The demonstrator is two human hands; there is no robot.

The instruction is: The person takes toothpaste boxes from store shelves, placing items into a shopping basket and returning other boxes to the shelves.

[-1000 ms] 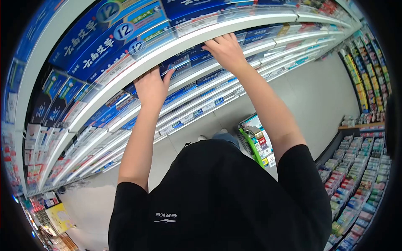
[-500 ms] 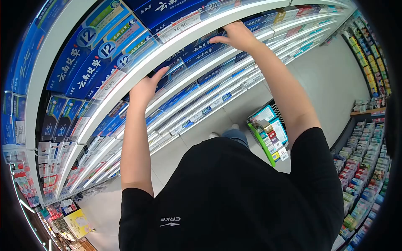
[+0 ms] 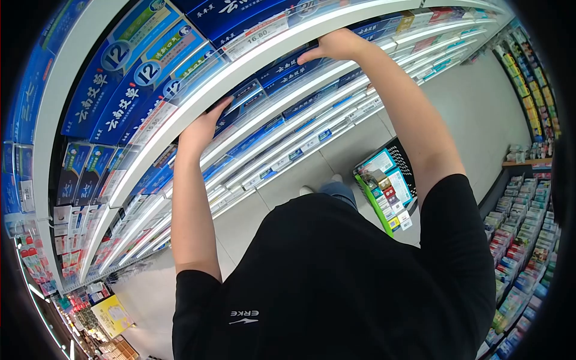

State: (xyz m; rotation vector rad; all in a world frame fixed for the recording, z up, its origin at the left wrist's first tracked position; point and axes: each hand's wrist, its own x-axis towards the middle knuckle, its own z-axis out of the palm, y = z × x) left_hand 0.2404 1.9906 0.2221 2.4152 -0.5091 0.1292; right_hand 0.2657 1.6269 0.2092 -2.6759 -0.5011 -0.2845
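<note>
Both of my hands reach into a shelf row of dark blue toothpaste boxes (image 3: pixel 282 77), beneath a white shelf edge (image 3: pixel 207 90). My left hand (image 3: pixel 203 127) is at the nearer end of this row, its thumb stretched out beside a box; the shelf edge hides its other fingers. Farther along, my right hand (image 3: pixel 337 47) has its thumb spread over the box fronts, with the other fingertips out of sight. Both hands look open, and no held item shows in either. Larger blue boxes (image 3: pixel 114 90) stand on the shelf above, behind price labels (image 3: pixel 258 37).
On the floor by my feet is a basket (image 3: pixel 410 162) with a green edge, holding several packages. Racks of small packaged goods (image 3: pixel 522 234) stand at the right. Lower shelves (image 3: pixel 288 157) run below my hands, and a yellow box (image 3: pixel 113 315) is at the lower left.
Compared with a second ago, my hands are farther apart along the row, the left nearer the left end and the right farther right. The view has shifted, showing more of the basket.
</note>
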